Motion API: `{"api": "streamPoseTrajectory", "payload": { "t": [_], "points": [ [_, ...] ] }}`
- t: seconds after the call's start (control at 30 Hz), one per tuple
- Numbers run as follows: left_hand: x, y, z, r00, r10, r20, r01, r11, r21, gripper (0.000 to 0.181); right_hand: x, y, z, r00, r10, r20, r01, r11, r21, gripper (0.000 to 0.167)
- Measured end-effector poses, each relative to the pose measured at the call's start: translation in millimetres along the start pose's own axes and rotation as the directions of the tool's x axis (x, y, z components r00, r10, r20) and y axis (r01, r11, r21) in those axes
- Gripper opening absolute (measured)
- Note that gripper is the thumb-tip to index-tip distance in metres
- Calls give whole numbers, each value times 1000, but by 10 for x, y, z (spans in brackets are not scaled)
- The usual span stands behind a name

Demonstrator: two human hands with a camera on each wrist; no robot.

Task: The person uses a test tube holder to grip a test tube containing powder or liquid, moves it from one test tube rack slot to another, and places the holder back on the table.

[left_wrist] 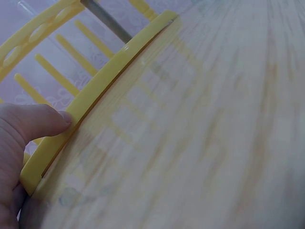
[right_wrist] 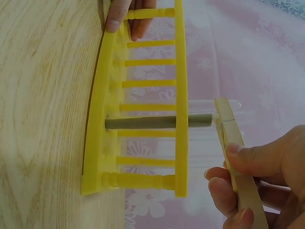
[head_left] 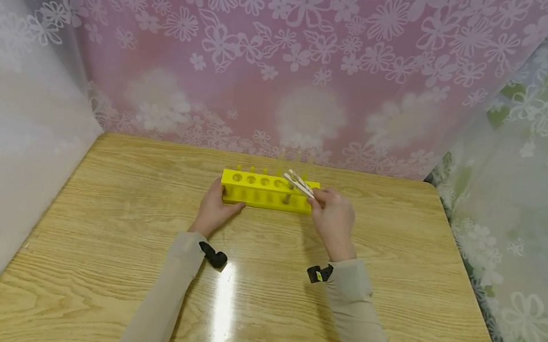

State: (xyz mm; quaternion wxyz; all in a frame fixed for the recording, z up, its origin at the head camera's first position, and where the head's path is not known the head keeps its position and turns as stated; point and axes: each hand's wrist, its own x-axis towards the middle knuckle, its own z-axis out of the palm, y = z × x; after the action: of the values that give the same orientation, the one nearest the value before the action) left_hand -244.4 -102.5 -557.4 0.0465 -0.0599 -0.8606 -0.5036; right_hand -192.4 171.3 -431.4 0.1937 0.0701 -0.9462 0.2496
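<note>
A yellow test tube rack stands upright on the table. My left hand grips its left end, and the left wrist view shows the thumb pressing on the base rail. In my right hand is a wooden test tube holder, held between thumb and fingers. Its jaws are at the top of a test tube with dark grey-green contents, which stands in a hole right of the rack's middle. Whether the jaws clamp the glass, I cannot tell. Clear test tubes show faintly behind it.
The wood-grain table carries the rack near its back edge. A pink flowered curtain hangs just behind. Pale sheets close off the left side, and a flowered one the right.
</note>
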Motion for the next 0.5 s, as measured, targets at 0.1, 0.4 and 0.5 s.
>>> {"api": "streamPoseTrajectory", "payload": {
  "t": [0.1, 0.4, 0.5],
  "points": [
    [-3, 2, 3, 1000, 0, -1, 0, 1000, 0, 78, 0, -13, -25, 1000, -4, -11, 4, 1000, 4, 22],
    [8, -20, 15, 1000, 2, -7, -2, 1000, 3, 81, 3, -36, -81, 999, -18, -28, 18, 1000, 20, 20],
    [8, -22, 17, 1000, -2, -5, 2, 1000, 3, 82, 6, -39, -87, 999, -24, -32, 25, 999, 26, 21]
  ]
}}
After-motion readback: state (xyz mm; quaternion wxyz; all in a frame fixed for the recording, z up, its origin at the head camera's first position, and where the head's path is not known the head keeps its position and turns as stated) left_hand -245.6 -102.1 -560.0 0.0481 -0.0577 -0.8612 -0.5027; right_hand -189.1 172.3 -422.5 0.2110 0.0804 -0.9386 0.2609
